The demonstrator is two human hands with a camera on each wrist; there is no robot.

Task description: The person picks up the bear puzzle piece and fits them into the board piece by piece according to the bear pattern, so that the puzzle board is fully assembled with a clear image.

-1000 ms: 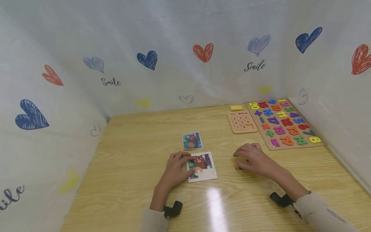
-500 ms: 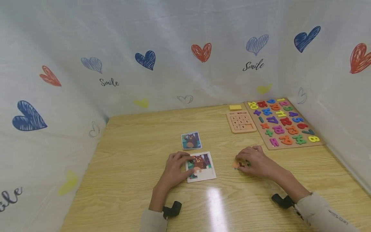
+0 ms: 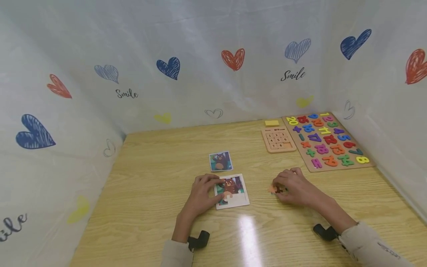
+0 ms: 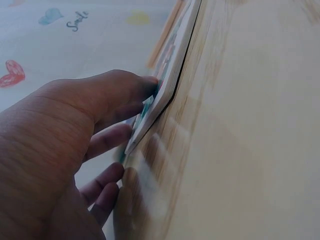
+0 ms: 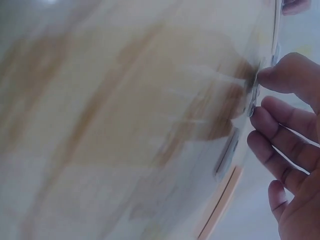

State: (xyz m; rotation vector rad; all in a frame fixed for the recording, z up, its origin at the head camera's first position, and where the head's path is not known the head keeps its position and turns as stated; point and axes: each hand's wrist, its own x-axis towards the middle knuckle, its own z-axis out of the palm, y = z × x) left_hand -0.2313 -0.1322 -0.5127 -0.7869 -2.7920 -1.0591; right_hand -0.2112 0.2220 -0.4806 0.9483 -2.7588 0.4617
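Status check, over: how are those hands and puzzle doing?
Left hand on bear puzzle; right hand at loose pieces. Puzzle unfinished, lower right blank. No obstacle visible between.

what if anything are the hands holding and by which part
Left hand rests on the left side of the puzzle board; whether the right hand pinches the puzzle piece is unclear.

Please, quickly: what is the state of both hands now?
Left hand: open, resting on the puzzle board.
Right hand: at the loose puzzle pieces; grip cannot be told.
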